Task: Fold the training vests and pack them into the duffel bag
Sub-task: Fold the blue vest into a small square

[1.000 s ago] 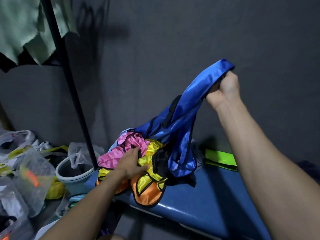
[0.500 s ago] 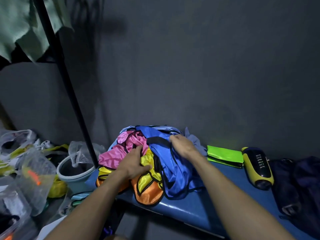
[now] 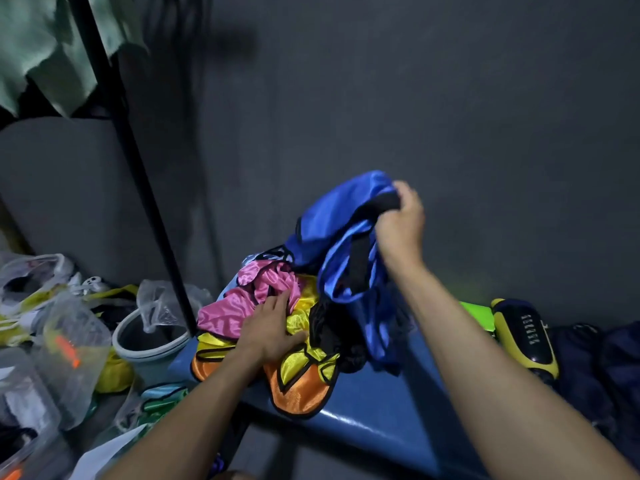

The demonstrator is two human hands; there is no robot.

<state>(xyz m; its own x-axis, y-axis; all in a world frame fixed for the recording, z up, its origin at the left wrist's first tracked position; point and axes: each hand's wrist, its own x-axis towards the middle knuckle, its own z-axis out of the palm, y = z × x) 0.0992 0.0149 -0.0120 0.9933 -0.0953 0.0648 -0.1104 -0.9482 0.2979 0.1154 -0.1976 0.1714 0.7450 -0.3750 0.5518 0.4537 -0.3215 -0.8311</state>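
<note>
While left hand (image 3: 273, 332) presses the pile flat, right grip (image 3: 401, 216) clamps blue vest (image 3: 346, 237) aloft

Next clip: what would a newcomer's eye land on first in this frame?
Most striking is the shiny blue vest, lifted above the pile at centre by the right hand, which grips its black trim. Below it, the left hand rests flat on a bright heap of pink, yellow and orange vests at the left end of the blue bench. A yellow-and-black device lies further right on the bench.
</note>
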